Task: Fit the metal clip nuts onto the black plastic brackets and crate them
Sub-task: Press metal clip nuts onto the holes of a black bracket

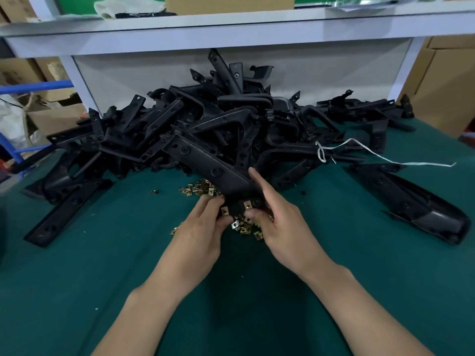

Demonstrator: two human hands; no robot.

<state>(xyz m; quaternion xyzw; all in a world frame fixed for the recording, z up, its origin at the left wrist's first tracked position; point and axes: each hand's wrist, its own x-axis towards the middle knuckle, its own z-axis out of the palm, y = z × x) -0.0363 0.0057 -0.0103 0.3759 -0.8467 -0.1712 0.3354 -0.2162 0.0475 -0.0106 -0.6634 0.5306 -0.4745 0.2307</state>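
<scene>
**Black plastic bracket**: long piece, near end held up over the green tabletop, far end lying toward the bracket heap.

**Left hand**: fingers are curled round the near-left corner, where one fitted clip nut is seen.

**Right hand**: the near-right corner is gripped, thumb just beside a second clip nut. Whether that nut is fully seated cannot be told.

**Loose clip nuts**: scattered under and behind the hands. One stray nut lies apart to the left.

**White string**: draped across the heap at right.

**Crate**: not in view.

**Risks, as judged**:
- A half-seated nut may be sprung off if the bracket is tilted or set down hard.
- Loose nuts may be scattered by the bracket's end.
- The heap may be disturbed as the long piece is drawn clear.
</scene>
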